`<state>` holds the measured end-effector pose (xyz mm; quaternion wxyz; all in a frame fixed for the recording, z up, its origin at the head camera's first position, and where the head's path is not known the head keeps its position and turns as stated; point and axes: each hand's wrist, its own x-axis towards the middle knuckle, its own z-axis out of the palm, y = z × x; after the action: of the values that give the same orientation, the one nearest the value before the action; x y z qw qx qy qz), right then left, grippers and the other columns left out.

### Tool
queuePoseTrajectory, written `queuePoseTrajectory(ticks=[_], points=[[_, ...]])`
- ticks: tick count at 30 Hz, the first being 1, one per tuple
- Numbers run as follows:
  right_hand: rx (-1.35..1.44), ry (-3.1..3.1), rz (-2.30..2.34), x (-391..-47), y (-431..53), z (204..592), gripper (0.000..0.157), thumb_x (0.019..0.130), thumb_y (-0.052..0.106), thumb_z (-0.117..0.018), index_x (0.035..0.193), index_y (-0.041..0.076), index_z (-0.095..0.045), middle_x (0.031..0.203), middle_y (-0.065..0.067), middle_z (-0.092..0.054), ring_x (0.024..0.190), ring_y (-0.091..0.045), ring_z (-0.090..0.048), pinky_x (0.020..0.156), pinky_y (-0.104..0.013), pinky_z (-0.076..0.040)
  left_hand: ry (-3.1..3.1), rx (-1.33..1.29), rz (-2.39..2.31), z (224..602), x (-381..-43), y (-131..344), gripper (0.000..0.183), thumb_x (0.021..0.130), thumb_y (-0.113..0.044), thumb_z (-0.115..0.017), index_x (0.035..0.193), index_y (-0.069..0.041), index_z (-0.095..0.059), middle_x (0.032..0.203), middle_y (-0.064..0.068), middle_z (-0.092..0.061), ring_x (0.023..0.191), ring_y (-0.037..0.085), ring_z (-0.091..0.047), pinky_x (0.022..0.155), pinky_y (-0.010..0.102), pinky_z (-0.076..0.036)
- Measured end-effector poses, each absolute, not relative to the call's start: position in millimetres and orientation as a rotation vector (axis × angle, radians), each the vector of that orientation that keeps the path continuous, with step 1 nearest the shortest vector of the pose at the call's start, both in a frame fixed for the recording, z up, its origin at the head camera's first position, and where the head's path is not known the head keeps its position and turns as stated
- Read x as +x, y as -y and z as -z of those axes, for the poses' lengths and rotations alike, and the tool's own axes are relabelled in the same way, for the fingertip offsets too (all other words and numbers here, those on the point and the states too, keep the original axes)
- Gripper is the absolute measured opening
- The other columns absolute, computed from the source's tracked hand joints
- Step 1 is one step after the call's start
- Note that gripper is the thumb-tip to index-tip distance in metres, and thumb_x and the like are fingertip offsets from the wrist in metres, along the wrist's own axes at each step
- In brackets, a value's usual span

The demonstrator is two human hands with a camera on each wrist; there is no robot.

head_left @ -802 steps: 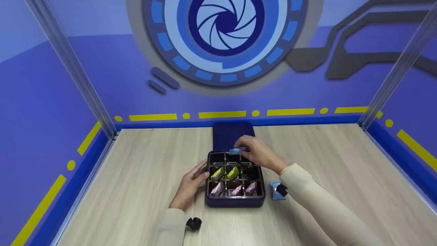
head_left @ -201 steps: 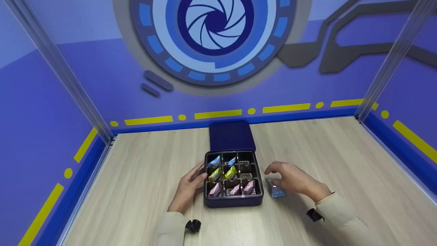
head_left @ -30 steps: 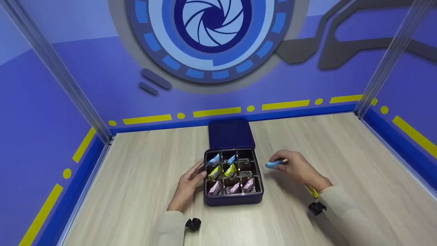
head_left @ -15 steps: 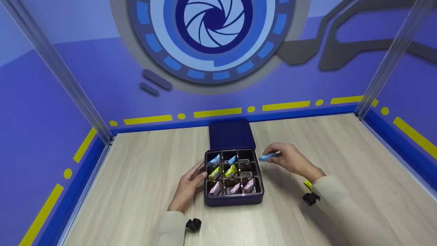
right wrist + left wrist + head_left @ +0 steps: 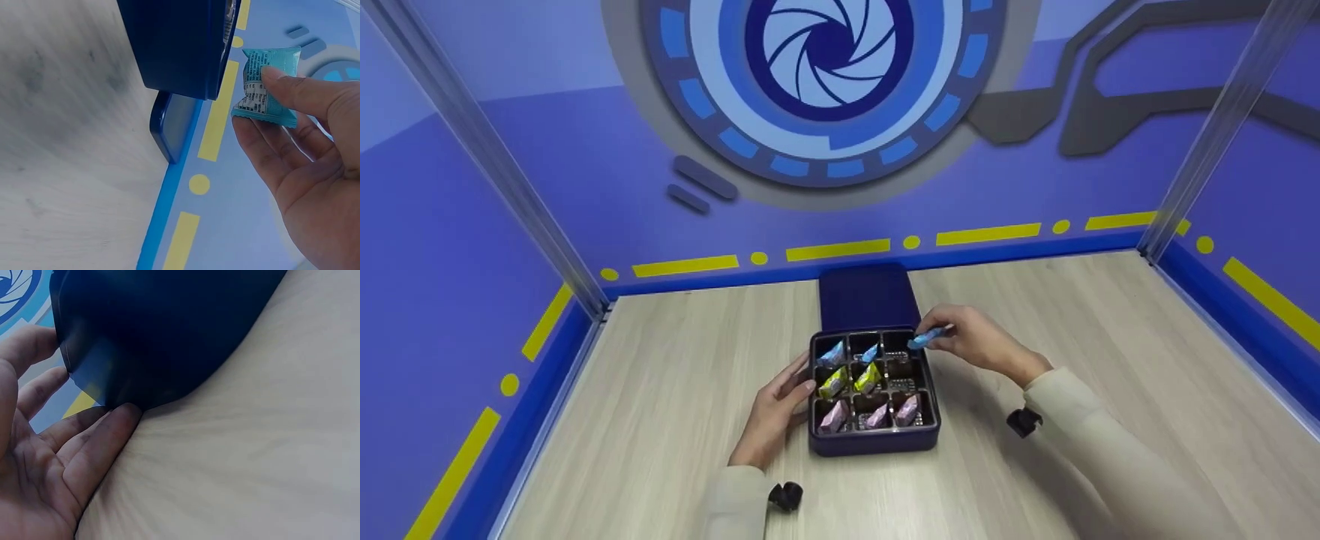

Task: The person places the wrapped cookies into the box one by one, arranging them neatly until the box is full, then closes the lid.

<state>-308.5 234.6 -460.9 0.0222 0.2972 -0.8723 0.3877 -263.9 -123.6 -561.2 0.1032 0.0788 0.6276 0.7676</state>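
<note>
In the head view, my right hand (image 5: 979, 339) pinches a blue wrapped candy (image 5: 924, 339) over the back right compartment of a dark blue box (image 5: 876, 444). The right wrist view shows this candy (image 5: 269, 84) between thumb and fingers, printed with small text. My left hand (image 5: 771, 411) rests against the box's left side, thumb at the rim; in the left wrist view its fingertips touch the box wall (image 5: 152, 337). Inside the box, blue candies (image 5: 832, 352) sit at back left and back middle, yellow candies (image 5: 868, 379) at middle left and centre, pink candies (image 5: 834, 416) along the front row.
Behind the box lies its dark blue lid (image 5: 867, 296), near the blue back wall (image 5: 682, 225). Side walls (image 5: 442, 315) enclose the wooden table (image 5: 675, 360). Black bands (image 5: 1024, 422) are worn at both wrists. The right sleeve (image 5: 1099, 435) covers part of the table.
My right hand lifted the blue candy from the table right of the box and moved left over the back right compartment. A yellow candy seen beneath the right wrist is now hidden. Left hand unmoved.
</note>
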Motion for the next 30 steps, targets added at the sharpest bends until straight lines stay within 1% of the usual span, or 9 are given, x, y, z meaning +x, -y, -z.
queuePoseTrajectory(ticks=[4,9,16,19,25,30], points=[[0.976,2.722,-1.173,-313.1,-230.4,456.7,0.017,0.093,-0.004,-0.079,0.108,0.005,-0.078,0.105,-0.002,-0.075,0.099,-0.023,-0.07,0.092,-0.046,-0.06,-1.835,0.245,-2.277,561.3,-263.5,123.7,0.066,0.106,-0.021,-0.07,0.165,-0.014,-0.041,0.163,0.019,-0.045,0.136,0.036,-0.058,0.101,0.049,-0.057],[1.041,2.736,-1.143,-317.4,-223.9,455.1,0.016,0.093,-0.005,-0.078,0.106,0.004,-0.078,0.104,-0.001,-0.076,0.099,-0.023,-0.069,0.091,-0.046,-0.06,-1.845,0.259,-2.264,562.3,-262.4,124.1,0.068,0.105,-0.021,-0.072,0.165,-0.015,-0.041,0.164,0.018,-0.044,0.136,0.036,-0.058,0.102,0.048,-0.056],[1.096,2.796,-1.095,-325.0,-216.2,453.9,0.017,0.094,-0.006,-0.077,0.105,0.007,-0.077,0.103,0.0,-0.076,0.097,-0.02,-0.069,0.088,-0.043,-0.059,-1.86,0.254,-2.261,562.6,-261.9,126.2,0.068,0.104,-0.018,-0.071,0.165,-0.014,-0.042,0.164,0.019,-0.043,0.135,0.035,-0.059,0.102,0.047,-0.056],[1.145,2.787,-1.046,-327.9,-214.2,452.8,0.017,0.093,-0.008,-0.076,0.105,0.005,-0.077,0.103,-0.002,-0.076,0.096,-0.022,-0.069,0.086,-0.044,-0.059,-1.87,0.261,-2.257,562.3,-262.8,125.8,0.067,0.105,-0.018,-0.071,0.165,-0.014,-0.041,0.163,0.02,-0.043,0.135,0.036,-0.059,0.102,0.047,-0.056],[1.212,2.761,-1.024,-332.7,-211.2,452.5,0.018,0.092,-0.011,-0.076,0.106,0.001,-0.076,0.104,-0.005,-0.075,0.095,-0.024,-0.069,0.085,-0.044,-0.059,-1.868,0.259,-2.266,562.3,-264.3,124.3,0.068,0.105,-0.017,-0.07,0.165,-0.01,-0.039,0.164,0.024,-0.04,0.139,0.04,-0.053,0.102,0.049,-0.056],[1.219,2.793,-1.011,-335.4,-209.4,453.8,0.02,0.091,-0.012,-0.075,0.107,0.0,-0.076,0.105,-0.005,-0.075,0.097,-0.024,-0.069,0.086,-0.043,-0.06,-1.872,0.256,-2.265,561.5,-264.7,123.6,0.067,0.105,-0.016,-0.069,0.165,-0.01,-0.039,0.164,0.025,-0.04,0.138,0.04,-0.055,0.1,0.049,-0.057]])
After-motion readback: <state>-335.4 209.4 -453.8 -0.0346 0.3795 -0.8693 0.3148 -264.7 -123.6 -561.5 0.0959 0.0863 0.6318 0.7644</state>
